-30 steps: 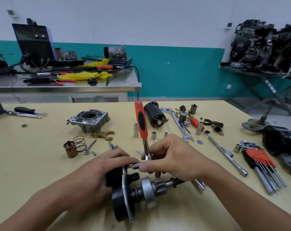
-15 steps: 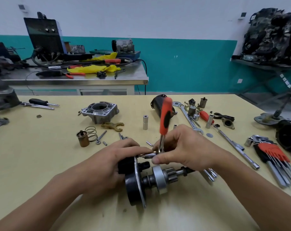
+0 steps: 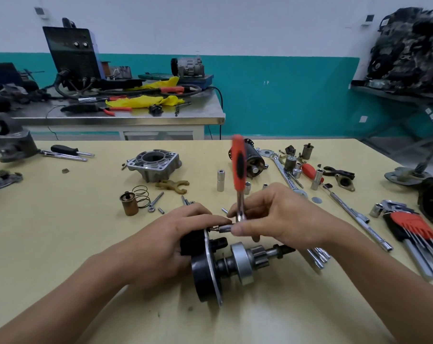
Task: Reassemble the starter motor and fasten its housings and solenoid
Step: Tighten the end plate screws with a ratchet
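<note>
The starter motor assembly (image 3: 225, 266) lies on its side on the yellow table (image 3: 61, 244), black body to the left, pinion gear and shaft pointing right. My left hand (image 3: 175, 242) grips its black body and steadies the plate. My right hand (image 3: 277, 217) holds the head of a red-handled ratchet (image 3: 238, 167), whose socket extension meets a bolt at the plate's top edge. The ratchet handle stands nearly upright and is blurred. An aluminium nose housing (image 3: 153, 164) sits at the back left, a black solenoid (image 3: 253, 158) behind the ratchet.
A brass plunger (image 3: 128, 203), spring (image 3: 141, 196), fork lever (image 3: 172, 184) and loose bolts lie left of my hands. Sockets, a wrench (image 3: 283, 171), an extension bar (image 3: 354, 214) and a red hex key set (image 3: 418, 232) fill the right side. A steel bench stands behind.
The ratchet handle swung right, then back toward upright. My view shifted left and down, so everything on the table sits further right in frame. Both hands keep their grips.
</note>
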{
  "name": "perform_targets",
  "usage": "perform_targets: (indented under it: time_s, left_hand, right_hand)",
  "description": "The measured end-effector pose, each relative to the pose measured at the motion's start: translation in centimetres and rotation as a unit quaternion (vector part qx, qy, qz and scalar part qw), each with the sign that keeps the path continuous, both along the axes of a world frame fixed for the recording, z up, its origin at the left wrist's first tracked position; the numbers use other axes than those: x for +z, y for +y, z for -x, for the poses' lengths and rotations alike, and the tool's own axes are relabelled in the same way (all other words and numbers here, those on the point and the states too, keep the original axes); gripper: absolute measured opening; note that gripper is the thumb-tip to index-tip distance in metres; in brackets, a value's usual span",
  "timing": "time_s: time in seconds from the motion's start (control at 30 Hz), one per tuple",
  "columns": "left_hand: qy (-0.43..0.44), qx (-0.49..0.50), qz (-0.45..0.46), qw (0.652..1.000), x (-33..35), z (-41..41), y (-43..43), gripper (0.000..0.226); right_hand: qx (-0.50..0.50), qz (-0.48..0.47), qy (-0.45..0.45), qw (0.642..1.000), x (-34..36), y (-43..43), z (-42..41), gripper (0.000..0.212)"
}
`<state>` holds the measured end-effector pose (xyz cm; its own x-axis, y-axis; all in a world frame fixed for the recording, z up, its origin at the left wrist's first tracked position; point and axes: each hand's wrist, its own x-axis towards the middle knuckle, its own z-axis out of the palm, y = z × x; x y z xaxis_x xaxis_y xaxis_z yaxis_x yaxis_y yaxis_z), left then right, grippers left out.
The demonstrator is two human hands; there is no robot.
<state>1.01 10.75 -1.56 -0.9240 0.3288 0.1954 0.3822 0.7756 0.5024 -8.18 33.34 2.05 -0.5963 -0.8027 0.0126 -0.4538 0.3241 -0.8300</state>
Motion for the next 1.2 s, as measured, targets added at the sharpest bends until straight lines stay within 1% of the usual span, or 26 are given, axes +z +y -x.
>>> perform_targets:
  time_s: [0.07,0.1,0.13,0.17,0.27,0.3,0.33,0.37,0.47,0.5,0.57,0.6,0.67,0.7,0.77,0.8,0.87,0.97,1.03,1.07,1.1,1.17,1.2]
  left_hand:
    - [0.001,0.001,-0.005,1.000,0.0,0.1,-0.1,0.061]
    - [0.001,0.001,-0.004,1.000,0.0,0.1,-0.1,0.061]
    - [0.000,0.001,-0.001,1.000,-0.1,0.1,-0.1,0.061]
    - [-0.001,0.001,0.003,1.000,-0.1,0.2,-0.1,0.062]
    - [0.008,0.002,0.006,1.000,-0.3,0.2,-0.1,0.065]
    - [0.011,0.001,0.005,1.000,-0.4,0.2,-0.1,0.065]
    - [0.011,-0.001,0.004,1.000,-0.4,0.2,-0.2,0.064]
    - [0.010,-0.002,0.003,1.000,-0.4,0.2,-0.2,0.063]
    - [0.005,-0.004,0.000,1.000,-0.2,0.1,-0.1,0.055]
    - [0.002,-0.005,-0.004,1.000,-0.2,0.1,-0.1,0.053]
    - [0.001,-0.006,-0.009,1.000,-0.1,0.1,0.0,0.051]
    - [0.001,-0.003,-0.006,1.000,-0.1,0.1,0.0,0.050]
    - [0.000,0.003,0.006,1.000,0.0,0.1,0.0,0.051]
    - [0.001,0.004,0.010,1.000,-0.1,0.1,0.0,0.053]
    - [0.003,0.004,0.006,1.000,-0.2,0.0,0.0,0.060]
    - [0.002,0.002,0.001,1.000,-0.2,0.0,0.0,0.063]
    - [-0.001,-0.002,-0.005,1.000,-0.2,0.0,-0.1,0.066]
    - [0.000,0.002,0.002,1.000,-0.4,0.1,-0.3,0.068]
    - [0.004,0.003,-0.001,1.000,-0.5,0.2,-0.2,0.064]
    - [0.006,0.004,-0.004,1.000,-0.5,0.2,-0.2,0.062]
    - [0.005,0.004,-0.006,1.000,-0.5,0.2,-0.2,0.060]
    - [0.003,0.004,-0.005,1.000,-0.5,0.3,-0.2,0.057]
    - [0.005,0.004,-0.004,1.000,-0.4,0.3,-0.2,0.057]
  right_hand:
    - [0.016,0.010,0.025,1.000,0.0,0.3,0.1,0.012]
    - [0.013,0.014,0.023,1.000,-0.1,0.3,0.2,0.010]
    - [0.006,0.016,0.014,1.000,-0.1,0.2,0.1,0.003]
    - [-0.004,0.021,0.002,1.000,-0.2,-0.1,0.1,0.008]
    - [-0.083,0.018,-0.091,0.992,-0.6,-1.3,0.1,0.041]
    - [-0.091,0.017,-0.115,0.989,-0.8,-1.5,0.2,0.044]
    - [-0.088,0.018,-0.122,0.988,-0.8,-1.4,0.3,0.042]
    - [-0.073,0.020,-0.110,0.991,-0.9,-1.2,0.4,0.036]
    - [0.002,0.027,-0.044,0.999,-0.6,-0.1,0.6,0.016]
    - [0.026,0.034,-0.032,0.999,-0.5,0.2,0.6,0.015]
    - [0.051,0.053,-0.025,0.997,-0.6,0.3,0.7,0.018]
    - [0.044,0.063,-0.034,0.996,-0.7,0.2,0.6,0.018]
    - [-0.002,0.069,-0.068,0.995,-0.7,-0.3,0.4,0.010]
    - [-0.029,0.059,-0.094,0.993,-0.9,-0.6,0.3,0.015]
    - [-0.074,0.024,-0.157,0.985,-1.1,-1.0,-0.1,0.032]
    - [-0.081,0.008,-0.171,0.982,-1.2,-1.1,-0.2,0.034]
    - [-0.076,0.003,-0.155,0.985,-1.4,-1.0,-0.1,0.031]
    - [-0.037,0.034,-0.074,0.996,-0.9,-0.3,0.4,0.013]
    - [0.013,0.032,-0.010,0.999,-0.4,0.3,0.6,0.019]
    - [0.031,0.030,0.007,0.999,-0.5,0.5,0.6,0.020]
    - [0.030,0.031,-0.002,0.999,-0.6,0.5,0.5,0.020]
    - [-0.010,0.056,-0.066,0.996,-0.8,0.1,0.4,0.013]
    - [-0.034,0.063,-0.090,0.993,-0.9,-0.3,0.4,0.014]
